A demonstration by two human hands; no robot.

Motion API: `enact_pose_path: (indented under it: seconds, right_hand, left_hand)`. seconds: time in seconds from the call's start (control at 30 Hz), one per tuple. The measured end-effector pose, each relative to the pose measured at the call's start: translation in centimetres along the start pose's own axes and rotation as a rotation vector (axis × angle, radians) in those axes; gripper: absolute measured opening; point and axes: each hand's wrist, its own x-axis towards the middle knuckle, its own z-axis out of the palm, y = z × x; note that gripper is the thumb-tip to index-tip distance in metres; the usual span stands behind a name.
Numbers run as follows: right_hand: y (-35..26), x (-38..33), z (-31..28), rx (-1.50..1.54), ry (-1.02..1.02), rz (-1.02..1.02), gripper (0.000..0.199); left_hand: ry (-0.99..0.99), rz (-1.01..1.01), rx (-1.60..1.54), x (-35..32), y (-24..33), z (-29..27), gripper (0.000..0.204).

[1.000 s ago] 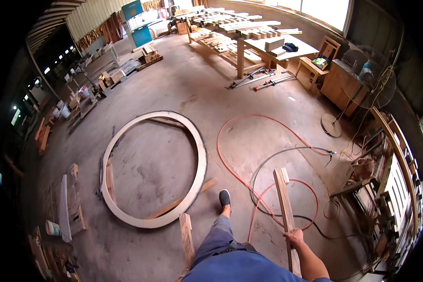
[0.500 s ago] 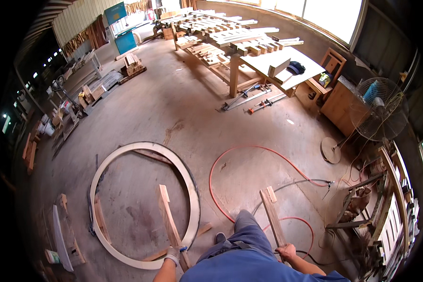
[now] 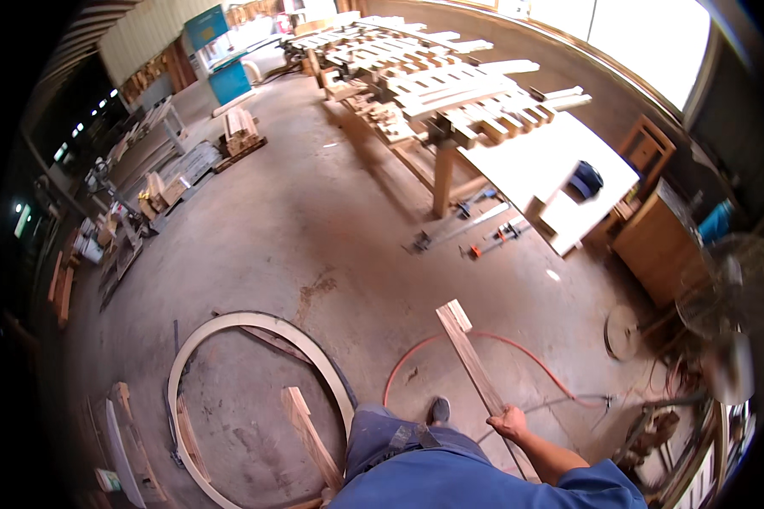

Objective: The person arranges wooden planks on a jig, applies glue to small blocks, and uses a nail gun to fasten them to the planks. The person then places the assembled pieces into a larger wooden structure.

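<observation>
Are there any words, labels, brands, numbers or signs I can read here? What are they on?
None that I can read.
White tub, lower left: its green patch may be a label, but it's too small and blurred.
Blue-green machine, at the back: any marking is too small to read.
Dark blue cap: no letters can be made out.
Wooden bar in the right hand: no writing that I can see.
</observation>
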Motion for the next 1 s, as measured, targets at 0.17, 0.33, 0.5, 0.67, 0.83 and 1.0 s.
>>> enact_pose_path:
  seconds: [0.17, 0.33, 0.5, 0.67, 0.83, 1.0]
  right_hand:
    - [-17.8, 13.6, -5.8, -0.019, -0.084, -0.160, 0.059]
    - [-34.8, 24.0, -8.0, -0.002, -0.082, -0.270, 0.057]
    - [-49.7, 32.0, -9.8, 0.035, -0.065, -0.311, 0.053]
    - [-66.4, 38.6, -14.0, 0.055, -0.086, -0.297, 0.053]
    - [-77.5, 51.4, -13.7, 0.043, -0.028, -0.362, 0.053]
    - [-92.0, 66.0, -15.6, 0.007, -0.059, -0.485, 0.053]
  left_hand:
    - [0.027, -0.006, 0.026, 3.5, 9.9, 5.6, 0.026]
    - [0.047, -0.024, 0.044, 11.7, 21.3, 9.5, 0.022]
    - [0.048, -0.025, 0.013, 19.8, 37.0, 9.4, 0.019]
    - [0.006, 0.063, -0.084, 27.8, 58.1, 9.4, 0.018]
    - [0.066, 0.100, 0.044, 32.7, 79.4, 12.2, 0.021]
    - [0.058, 0.105, -0.307, 43.1, 87.6, 14.7, 0.015]
